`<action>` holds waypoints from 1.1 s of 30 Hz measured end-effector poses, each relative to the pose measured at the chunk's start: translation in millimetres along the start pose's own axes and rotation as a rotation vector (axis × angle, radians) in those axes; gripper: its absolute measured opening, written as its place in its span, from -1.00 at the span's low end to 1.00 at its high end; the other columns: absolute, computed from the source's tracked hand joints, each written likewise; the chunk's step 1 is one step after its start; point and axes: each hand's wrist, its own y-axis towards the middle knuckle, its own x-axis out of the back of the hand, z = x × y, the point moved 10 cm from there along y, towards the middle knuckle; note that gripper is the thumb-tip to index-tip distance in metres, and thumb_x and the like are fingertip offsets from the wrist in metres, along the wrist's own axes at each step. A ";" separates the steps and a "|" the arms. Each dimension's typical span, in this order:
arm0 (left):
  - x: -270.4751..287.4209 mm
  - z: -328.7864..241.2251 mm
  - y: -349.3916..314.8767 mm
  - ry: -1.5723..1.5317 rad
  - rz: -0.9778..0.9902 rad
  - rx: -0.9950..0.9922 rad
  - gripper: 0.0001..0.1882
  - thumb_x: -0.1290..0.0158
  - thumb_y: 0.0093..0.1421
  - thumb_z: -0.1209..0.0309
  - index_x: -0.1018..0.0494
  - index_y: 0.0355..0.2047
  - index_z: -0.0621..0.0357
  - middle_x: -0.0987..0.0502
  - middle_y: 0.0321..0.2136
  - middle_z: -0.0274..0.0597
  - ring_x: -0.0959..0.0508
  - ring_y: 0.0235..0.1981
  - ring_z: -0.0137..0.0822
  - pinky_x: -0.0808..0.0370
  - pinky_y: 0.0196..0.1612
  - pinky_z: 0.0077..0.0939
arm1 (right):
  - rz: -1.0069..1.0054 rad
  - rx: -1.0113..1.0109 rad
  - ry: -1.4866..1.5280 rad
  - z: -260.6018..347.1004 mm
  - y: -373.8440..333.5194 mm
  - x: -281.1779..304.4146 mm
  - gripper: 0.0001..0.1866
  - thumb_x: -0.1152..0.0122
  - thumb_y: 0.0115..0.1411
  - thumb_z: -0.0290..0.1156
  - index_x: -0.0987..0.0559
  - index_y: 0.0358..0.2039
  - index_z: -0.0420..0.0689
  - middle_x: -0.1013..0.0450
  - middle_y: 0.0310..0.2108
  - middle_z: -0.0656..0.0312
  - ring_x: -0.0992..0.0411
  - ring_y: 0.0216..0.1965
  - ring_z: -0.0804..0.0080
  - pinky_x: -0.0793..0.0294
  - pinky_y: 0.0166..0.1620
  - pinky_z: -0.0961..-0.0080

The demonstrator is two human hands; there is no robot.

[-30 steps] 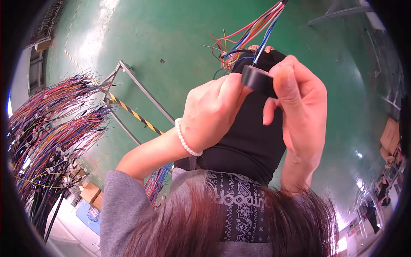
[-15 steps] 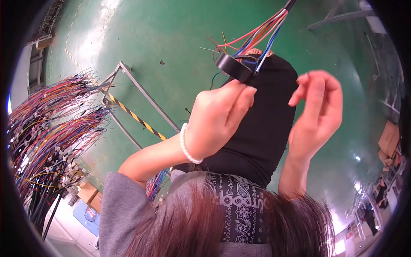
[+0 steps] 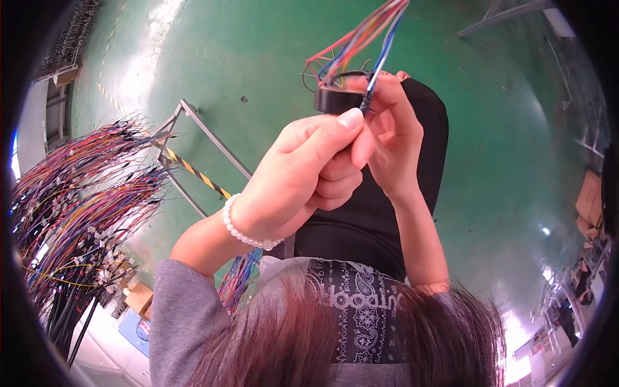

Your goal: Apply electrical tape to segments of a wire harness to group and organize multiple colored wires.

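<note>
A bundle of thin coloured wires [image 3: 364, 42], red, orange, blue and white, fans down from the top edge to a roll of black tape [image 3: 338, 100]. My left hand [image 3: 316, 158], with a white beaded bracelet at the wrist, pinches a black-wrapped piece of the wires [image 3: 366, 103] between thumb and forefinger, just beside the roll. Coming up from the right, my right hand [image 3: 396, 132] curls its fingers round the roll's far side. Its fingertips are partly hidden by the wires and the roll.
At the left hang thick bunches of coloured wires [image 3: 97, 174] beside a metal frame [image 3: 213, 138] with a yellow-black striped bar [image 3: 196, 173]. Cardboard boxes [image 3: 590, 200] lie at the far right. Green floor [image 3: 516, 129] spreads beyond my black-clad legs [image 3: 425, 142].
My right hand has moved left and reached the tape roll. My left hand has turned, its thumb now on top. The roll and wires have shifted slightly left.
</note>
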 end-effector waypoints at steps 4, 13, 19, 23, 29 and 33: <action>8.8 -10.1 -0.3 0.278 -0.094 -0.150 -0.62 0.22 0.42 0.22 -0.28 -0.53 0.12 -0.04 -0.71 -0.54 -0.03 -0.73 -0.64 0.04 -0.65 -0.66 | 0.048 -0.057 0.140 6.9 0.9 10.1 -0.66 -0.12 0.16 -0.70 -0.35 -0.04 -0.29 -0.33 -0.02 0.12 -0.40 -0.05 0.45 -0.56 -0.12 0.53; -13.9 -50.3 -3.2 1.213 -0.164 -0.853 -0.82 0.01 0.23 0.51 -0.34 -0.52 0.30 -0.39 -0.21 -0.08 -0.41 -0.31 -0.20 -0.36 -0.29 -0.44 | -0.134 -0.213 -0.025 53.2 7.0 58.8 -0.65 -0.24 0.19 -0.41 -0.43 -0.09 -0.35 -0.49 -0.28 0.11 -0.51 -0.30 0.37 -0.56 -0.21 0.51; -33.5 -50.1 -23.2 1.652 -0.483 -1.109 -0.79 -0.19 -0.13 0.36 -0.53 -0.45 0.15 -0.30 0.14 -0.03 -0.28 0.12 -0.03 -0.07 0.13 -0.21 | 0.124 0.526 -0.797 140.6 16.0 -25.4 -0.74 -0.31 -0.03 -0.65 -0.55 -0.26 -0.30 -0.43 -0.23 0.07 -0.44 -0.35 0.37 -0.45 -0.33 0.54; -34.2 -59.5 -32.4 1.616 -0.499 -1.190 -0.83 -0.19 -0.10 0.38 -0.52 -0.48 0.16 -0.31 0.16 -0.05 -0.27 0.13 -0.03 -0.06 0.12 -0.24 | 0.209 0.250 -0.512 106.3 22.3 -22.1 -0.87 -0.13 0.14 -0.63 -0.47 -0.26 -0.27 -0.44 -0.25 0.01 -0.45 -0.31 0.29 -0.48 -0.22 0.44; -27.9 -59.6 -20.6 1.365 -0.150 -0.987 -0.82 -0.02 0.12 0.49 -0.41 -0.61 0.28 -0.21 0.21 0.26 -0.23 0.23 0.08 -0.16 0.21 -0.16 | -0.161 -0.499 -0.169 30.2 -13.9 28.9 -0.68 -0.07 0.22 -0.65 -0.28 -0.03 -0.26 -0.41 -0.10 0.01 -0.46 -0.10 0.38 -0.48 -0.05 0.51; -26.8 -56.1 -15.7 1.122 -0.069 -0.871 -0.68 0.12 0.27 0.43 -0.41 -0.63 0.25 -0.09 0.27 0.29 -0.17 0.29 0.03 -0.13 0.24 -0.18 | -0.275 -0.221 0.317 17.2 -8.3 20.8 -0.51 -0.16 0.20 -0.58 -0.19 0.08 -0.25 -0.37 0.03 -0.08 -0.48 -0.02 0.18 -0.54 0.04 0.38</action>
